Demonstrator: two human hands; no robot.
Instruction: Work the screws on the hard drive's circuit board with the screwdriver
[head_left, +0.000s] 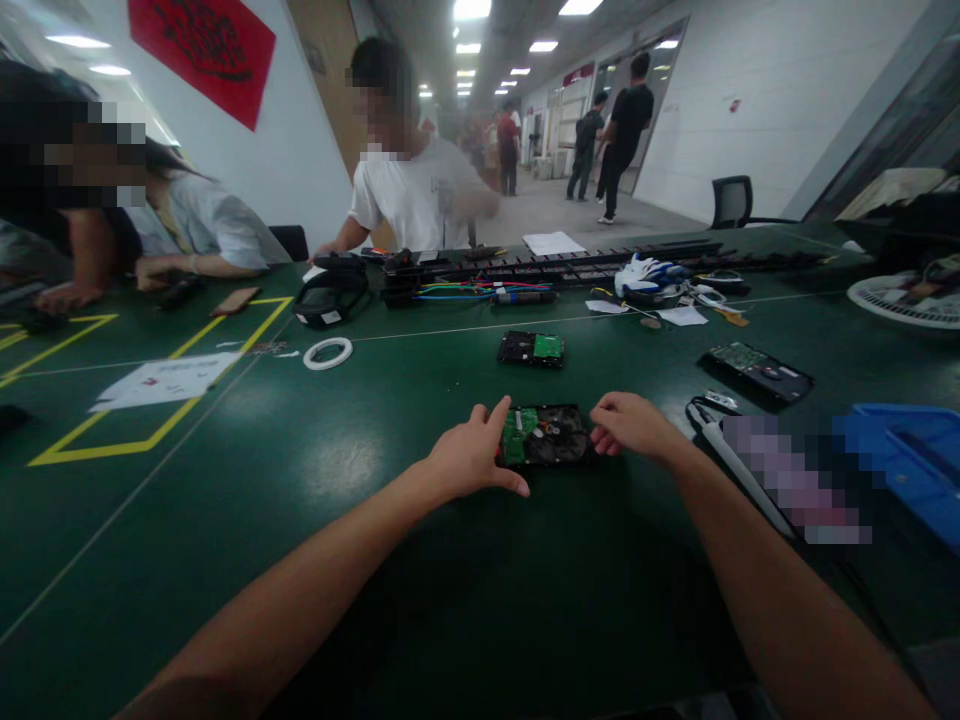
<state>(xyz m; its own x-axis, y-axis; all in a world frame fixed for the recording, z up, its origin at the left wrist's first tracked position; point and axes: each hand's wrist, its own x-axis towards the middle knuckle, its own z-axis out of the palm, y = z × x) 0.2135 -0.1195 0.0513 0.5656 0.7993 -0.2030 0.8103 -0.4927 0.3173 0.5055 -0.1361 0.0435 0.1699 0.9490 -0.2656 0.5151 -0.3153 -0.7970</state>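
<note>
A hard drive [555, 436] lies flat on the green tabletop in front of me, its green circuit board and dark metal underside facing up. My left hand [474, 458] is at its left end, thumb and index finger spread apart along the near and far sides. At the right end, my right hand [634, 428] has its fingers curled together, close to the drive's edge. Whatever may be between those fingertips is hidden. Farther back lies a second hard drive [531, 348], and a third hard drive [756, 374] rests to the right.
A white tape ring [328, 353] lies left. Behind are coloured wires [480, 291], long dark strips [585, 265] and blue-white gloves [651, 277]. A blue tray [911, 465] and a strapped pouch stand right. Across the table, a person in a white shirt [420, 190] is seated; others sit left.
</note>
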